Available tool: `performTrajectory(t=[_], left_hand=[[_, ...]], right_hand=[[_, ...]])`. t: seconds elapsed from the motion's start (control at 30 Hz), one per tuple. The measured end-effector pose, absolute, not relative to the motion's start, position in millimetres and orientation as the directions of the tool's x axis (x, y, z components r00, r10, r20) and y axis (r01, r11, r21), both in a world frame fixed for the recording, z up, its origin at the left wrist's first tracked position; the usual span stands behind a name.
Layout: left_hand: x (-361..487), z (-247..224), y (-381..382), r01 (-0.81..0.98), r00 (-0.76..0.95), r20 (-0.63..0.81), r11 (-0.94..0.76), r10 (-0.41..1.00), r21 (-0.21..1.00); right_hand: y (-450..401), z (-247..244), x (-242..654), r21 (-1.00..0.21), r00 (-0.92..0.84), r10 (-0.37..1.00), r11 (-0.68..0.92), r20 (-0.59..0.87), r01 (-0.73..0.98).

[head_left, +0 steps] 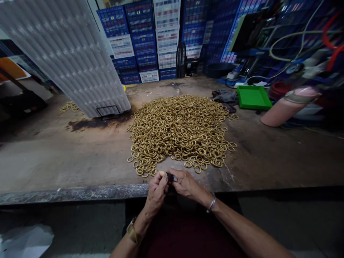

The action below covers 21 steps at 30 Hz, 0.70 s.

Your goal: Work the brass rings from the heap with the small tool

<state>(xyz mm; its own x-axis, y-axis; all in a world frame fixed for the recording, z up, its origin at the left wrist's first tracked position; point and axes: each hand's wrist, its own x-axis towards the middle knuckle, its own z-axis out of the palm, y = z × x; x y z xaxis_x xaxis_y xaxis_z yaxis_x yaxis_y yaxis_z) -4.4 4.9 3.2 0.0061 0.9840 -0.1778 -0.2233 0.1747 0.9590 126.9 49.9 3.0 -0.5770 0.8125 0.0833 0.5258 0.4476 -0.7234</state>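
Observation:
At the near edge of the table, my left hand [157,189] and my right hand [186,184] meet with their fingers closed. Between them shows a small dark object with a greyish end [175,178]; the grey end lies in my right hand's grip. My left fingertips are pinched together, and what they hold is mostly hidden. Just beyond both hands spreads a large heap of brass-coloured rings [180,129], with loose ones around its front edge.
White ribbed trays [67,53] stand stacked at the left by a dark stain. To the right are a green tray [254,96], a pink bottle [288,107], a grey cloth [225,96] and hoses. Blue and white crates [142,39] rise behind the table [80,157].

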Motion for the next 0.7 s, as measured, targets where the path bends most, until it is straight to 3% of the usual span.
performTrajectory(t=[0.13, 0.27, 0.4, 0.57, 0.7], left_hand=[[-6.8, -0.6, 1.6, -0.252, 0.014, -0.195, 0.192, 0.981, 0.948], [-7.4, 6.1, -8.0, -0.395, 0.050, -0.256, 0.255, 0.965, 0.883], [-8.1, 16.2, -13.5, -0.543, 0.111, -0.260, 0.277, 0.959, 0.793], [-13.0, 13.9, -9.9, -0.601, 0.044, -0.328, 0.287, 0.944, 0.746], [-16.4, 12.7, -7.1, -0.652, 0.028, -0.338, 0.274, 0.941, 0.707]], right_hand=[[54.7, 3.0, 128.0, -0.738, -0.640, 0.768, 0.432, -0.001, 0.519], [61.7, 8.5, 125.8, -0.580, -0.595, 0.801, 0.455, -0.065, 0.676], [71.2, 7.5, 113.6, -0.412, -0.507, 0.861, 0.449, -0.036, 0.792], [84.6, -0.4, 89.4, -0.384, -0.389, 0.920, 0.377, 0.048, 0.843], [91.3, -0.6, 77.9, -0.338, -0.368, 0.929, 0.353, 0.021, 0.872]])
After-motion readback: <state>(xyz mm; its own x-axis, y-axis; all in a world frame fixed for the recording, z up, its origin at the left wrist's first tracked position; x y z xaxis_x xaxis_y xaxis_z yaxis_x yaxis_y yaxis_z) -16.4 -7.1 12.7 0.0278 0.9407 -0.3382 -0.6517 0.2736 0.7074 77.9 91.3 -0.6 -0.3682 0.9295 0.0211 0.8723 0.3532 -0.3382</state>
